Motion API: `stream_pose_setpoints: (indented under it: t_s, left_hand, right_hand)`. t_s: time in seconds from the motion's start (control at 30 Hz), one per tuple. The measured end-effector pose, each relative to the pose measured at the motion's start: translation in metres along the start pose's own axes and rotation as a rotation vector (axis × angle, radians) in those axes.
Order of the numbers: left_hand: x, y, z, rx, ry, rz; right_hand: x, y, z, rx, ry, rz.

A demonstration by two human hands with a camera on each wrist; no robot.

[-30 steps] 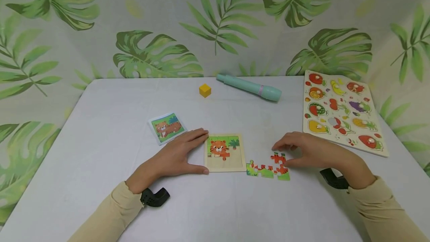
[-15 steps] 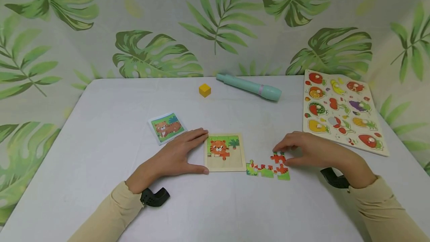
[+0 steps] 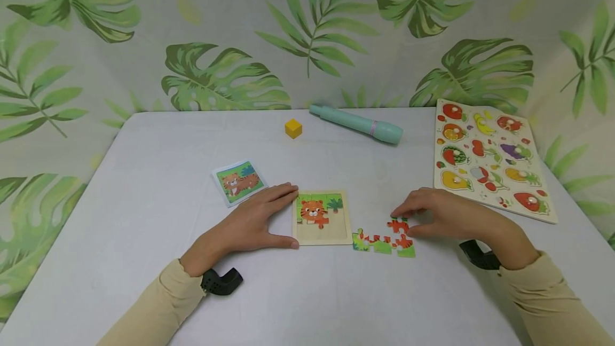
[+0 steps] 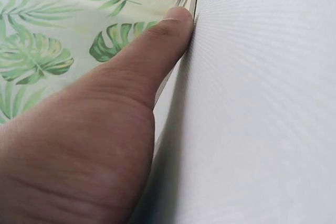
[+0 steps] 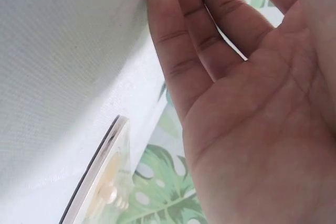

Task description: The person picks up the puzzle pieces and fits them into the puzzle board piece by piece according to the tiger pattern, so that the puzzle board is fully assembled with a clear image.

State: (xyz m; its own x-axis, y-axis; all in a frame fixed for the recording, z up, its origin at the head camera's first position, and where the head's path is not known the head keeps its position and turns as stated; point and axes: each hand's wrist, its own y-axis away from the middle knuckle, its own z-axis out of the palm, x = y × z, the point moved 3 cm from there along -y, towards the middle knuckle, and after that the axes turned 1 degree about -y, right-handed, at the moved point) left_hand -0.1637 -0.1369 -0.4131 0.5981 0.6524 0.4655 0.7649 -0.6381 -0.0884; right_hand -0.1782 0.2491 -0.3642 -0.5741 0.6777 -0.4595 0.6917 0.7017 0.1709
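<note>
Near the middle of the white cloth [image 3: 326,303]: a nearly square, pale wooden puzzle tray [image 3: 313,235], with an orange tiger face across its upper part and bare wood below and to the right. Off its lower right corner: flat, interlocking jigsaw pieces in green and orange-red [image 3: 381,246], laid in a row from left to right, with one red-orange upper piece [image 3: 397,226] above the right end.

Along the tray's left edge: left hand [image 3: 252,223], fingers extended, thumb spread apart from them, tips meeting the upper and lower left corners; nothing clasped. In the left wrist view, thumb laid along the tray's edge. At the right end of the row: right hand [image 3: 439,215], fingers loosely bent, thumb parted from them, nothing lifted. Cannot tell whether touching the upper piece, close in the head view and out of sight in the right wrist view.

Decisive relation, by judgement: upper piece just on the near side of the right fingertips and left of the thumb, within the gap, much nearer to the right hand than to the left. Bare wood farther left, in line with the row's long axis; no clear long axis in the tray itself.
</note>
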Motion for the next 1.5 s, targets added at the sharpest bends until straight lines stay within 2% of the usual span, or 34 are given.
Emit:
stream_pose_setpoints:
  t_s: [0.47,0.8,1.13,1.5]
  left_hand:
    - [0.0,0.0,0.0,0.002,0.001,0.006]
    - [-0.001,-0.001,0.001,-0.009,0.015,-0.006]
    - [-0.001,0.0,0.0,-0.003,0.019,-0.011]
    - [0.001,0.0,-0.001,-0.003,0.017,-0.012]
  right_hand:
    - [0.005,-0.001,0.002,0.029,-0.012,-0.063]
    - [0.006,-0.002,-0.006,0.101,0.007,-0.1]
    - [-0.003,-0.016,-0.015,0.139,0.003,-0.191]
    - [-0.021,-0.035,-0.02,0.128,0.012,-0.187]
